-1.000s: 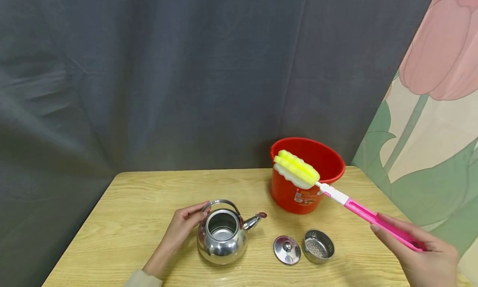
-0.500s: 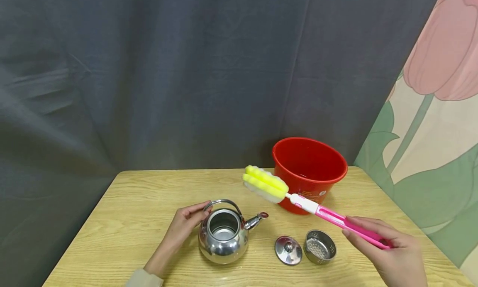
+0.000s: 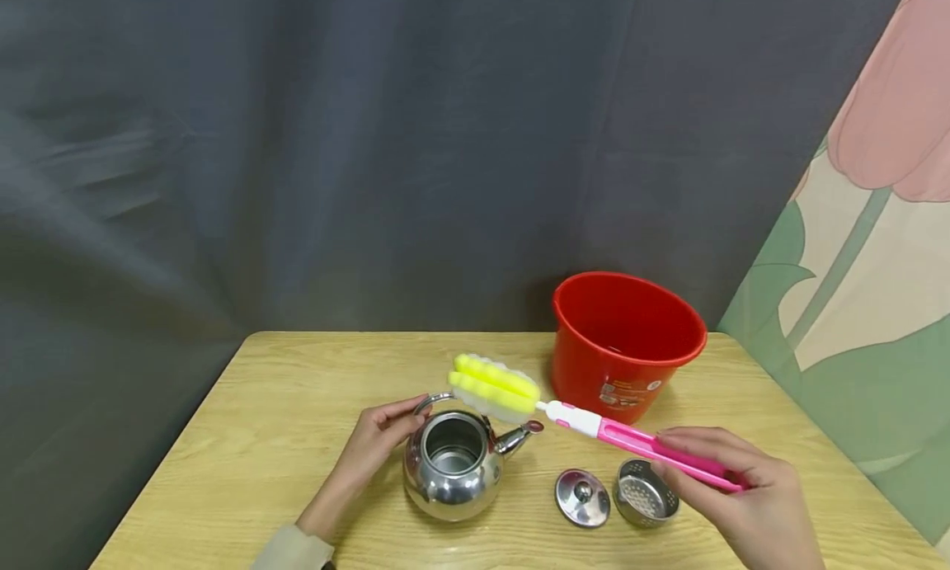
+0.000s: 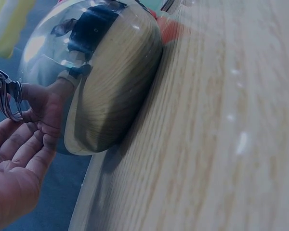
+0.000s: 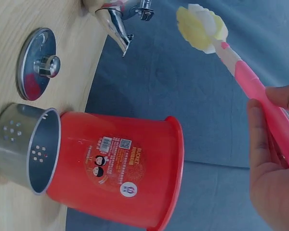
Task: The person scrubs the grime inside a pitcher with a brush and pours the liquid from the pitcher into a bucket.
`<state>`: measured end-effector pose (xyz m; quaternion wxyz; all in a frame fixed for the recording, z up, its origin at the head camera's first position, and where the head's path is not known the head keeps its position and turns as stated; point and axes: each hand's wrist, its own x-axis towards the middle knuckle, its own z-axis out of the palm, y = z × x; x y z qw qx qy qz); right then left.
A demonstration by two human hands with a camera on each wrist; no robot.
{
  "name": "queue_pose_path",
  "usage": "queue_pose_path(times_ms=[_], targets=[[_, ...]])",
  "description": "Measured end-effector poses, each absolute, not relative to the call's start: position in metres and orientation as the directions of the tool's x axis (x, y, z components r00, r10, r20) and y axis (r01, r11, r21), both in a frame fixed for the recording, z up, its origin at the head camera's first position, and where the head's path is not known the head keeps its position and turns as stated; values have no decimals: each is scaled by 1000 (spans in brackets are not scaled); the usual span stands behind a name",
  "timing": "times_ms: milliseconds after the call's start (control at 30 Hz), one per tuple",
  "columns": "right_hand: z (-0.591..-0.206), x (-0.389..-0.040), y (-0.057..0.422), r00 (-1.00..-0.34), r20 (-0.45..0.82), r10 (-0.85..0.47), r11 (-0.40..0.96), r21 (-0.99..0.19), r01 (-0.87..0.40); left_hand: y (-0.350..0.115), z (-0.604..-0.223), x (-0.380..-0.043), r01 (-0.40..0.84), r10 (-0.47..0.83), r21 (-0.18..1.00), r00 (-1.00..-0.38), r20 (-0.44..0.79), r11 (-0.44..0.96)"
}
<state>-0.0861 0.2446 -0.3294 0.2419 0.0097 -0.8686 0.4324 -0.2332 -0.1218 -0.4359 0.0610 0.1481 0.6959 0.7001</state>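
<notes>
A shiny steel teapot (image 3: 453,496) stands upright and uncovered on the table, its spout pointing right. My left hand (image 3: 371,442) holds the base of its raised handle at the left side; in the left wrist view the fingers (image 4: 20,149) close about the handle's bracket (image 4: 8,94). Above the table, my right hand (image 3: 742,496) grips the pink handle of a sponge brush (image 3: 496,386). The brush's yellow and white sponge head hovers above and behind the teapot's opening, hiding part of the handle. In the right wrist view, thumb and fingers wrap the brush's pink grip (image 5: 257,89).
Right of the teapot lie its round lid (image 3: 582,498), knob up, and a perforated steel strainer (image 3: 644,494). A red bucket (image 3: 623,380) stands at the back right of the wooden table (image 3: 215,487). A dark curtain (image 3: 416,157) hangs behind.
My right hand has moved left with the sponge brush, taking its head from in front of the bucket to above the teapot. My left hand stays at the teapot's handle.
</notes>
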Motion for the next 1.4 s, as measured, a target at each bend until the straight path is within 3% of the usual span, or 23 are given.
queue_pose_path(times_ms=[200, 600, 1133, 1400], targets=[[-322, -83, 253, -903, 413, 120, 684, -693, -227, -115, -435, -234, 135, 304, 991, -943, 136, -24], [-294, -98, 250, -889, 431, -153, 755, -530, -387, -108, -434, -235, 125, 288, 992, -950, 122, -8], [-257, -138, 230, -828, 388, -404, 699, -453, -553, -107, -436, -233, 123, 285, 992, -950, 125, -23], [-235, -162, 213, -811, 300, -503, 695, -418, -585, -109, -436, -232, 116, 275, 993, -955, 115, -12]])
